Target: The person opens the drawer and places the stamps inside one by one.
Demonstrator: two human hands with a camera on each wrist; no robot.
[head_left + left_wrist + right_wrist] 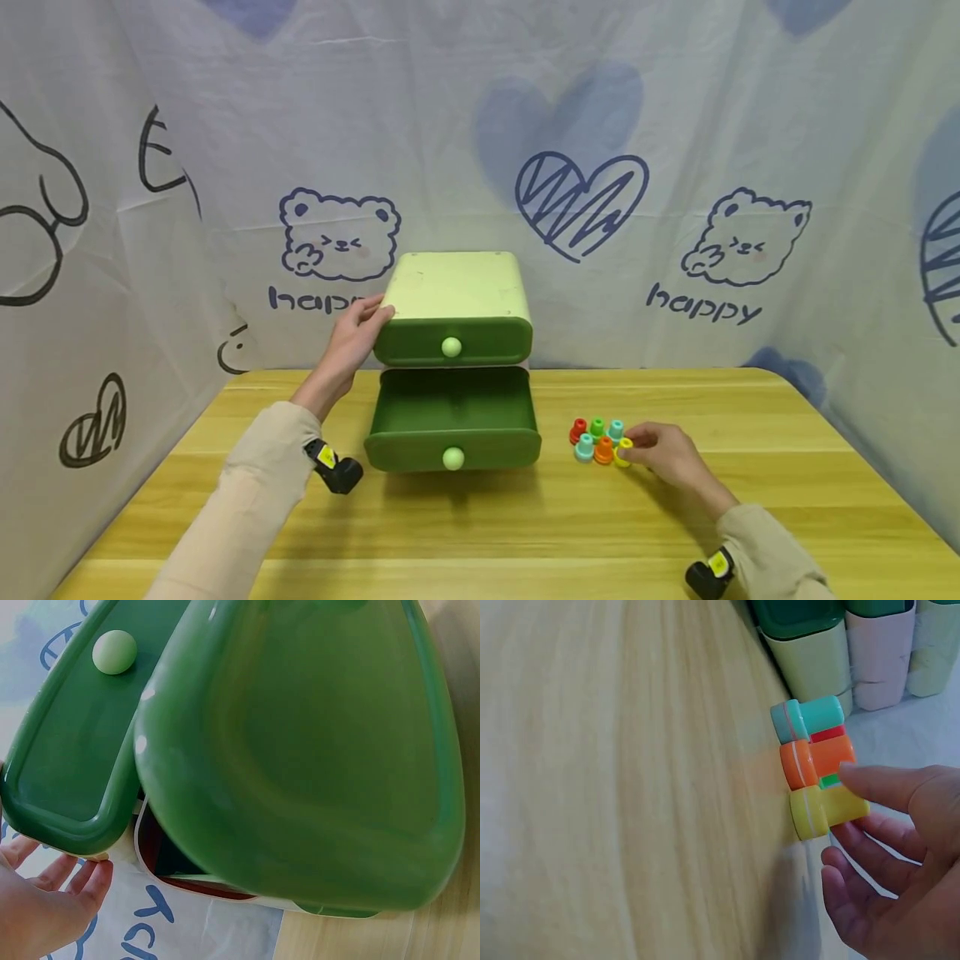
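A small two-drawer cabinet (461, 283) has a pale yellow-green top and dark green drawer fronts with round knobs. Its upper drawer (491, 342) is closed, while the lower drawer (495, 452) is pulled out. My left hand (358, 332) rests against the cabinet's upper left side, fingers fairly straight. To the right stand several small toy stamps: red (578, 431), green (597, 429), two light blue, orange (821, 759) and yellow (829, 810). My right hand (670, 454) has its thumb and fingers around the yellow stamp's narrow end, which the fingers partly cover.
The wooden table (570, 533) carries everything. A pale curtain (450, 125) printed with hearts and bears hangs behind it and along both sides. A small black camera (337, 471) is strapped to the left wrist, another (708, 575) to the right.
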